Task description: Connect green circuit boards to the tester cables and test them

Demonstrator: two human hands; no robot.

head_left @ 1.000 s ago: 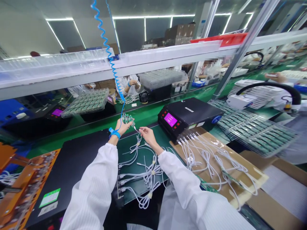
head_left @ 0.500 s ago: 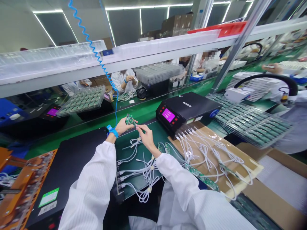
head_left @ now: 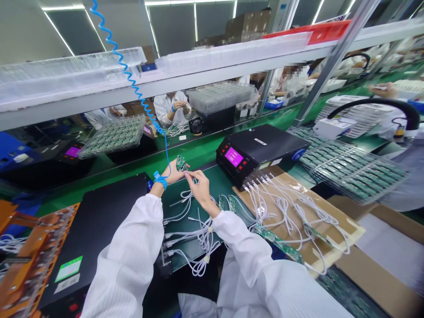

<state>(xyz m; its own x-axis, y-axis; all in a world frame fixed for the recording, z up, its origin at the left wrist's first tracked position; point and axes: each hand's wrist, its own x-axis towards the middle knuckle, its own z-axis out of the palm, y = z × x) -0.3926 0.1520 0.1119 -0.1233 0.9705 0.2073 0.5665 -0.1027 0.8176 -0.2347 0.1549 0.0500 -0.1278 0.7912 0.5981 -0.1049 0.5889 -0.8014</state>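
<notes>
My left hand [head_left: 171,175], with a blue wrist strap [head_left: 160,180] on its wrist, is closed around green circuit boards [head_left: 181,163]. How many boards it holds I cannot tell. The fingertips of my right hand [head_left: 199,187] pinch at the lower right edge of these boards, the thumb and fingers close together. White cables [head_left: 205,240] lie bundled on the green mat below my hands. Two small circuit boards [head_left: 226,202] rest on the mat just right of my right wrist.
A black tester [head_left: 260,152] with a lit purple screen stands at right, white cables plugged into its front. Cardboard [head_left: 318,212] lies beneath those cables. A black box [head_left: 106,229] is at left. Trays of boards [head_left: 351,165] sit at far right; a coiled blue cord [head_left: 132,81] hangs overhead.
The boards in my left hand have turned slightly and now look more upright. My right hand stays at their edge, a little further left. The view has shifted slightly.
</notes>
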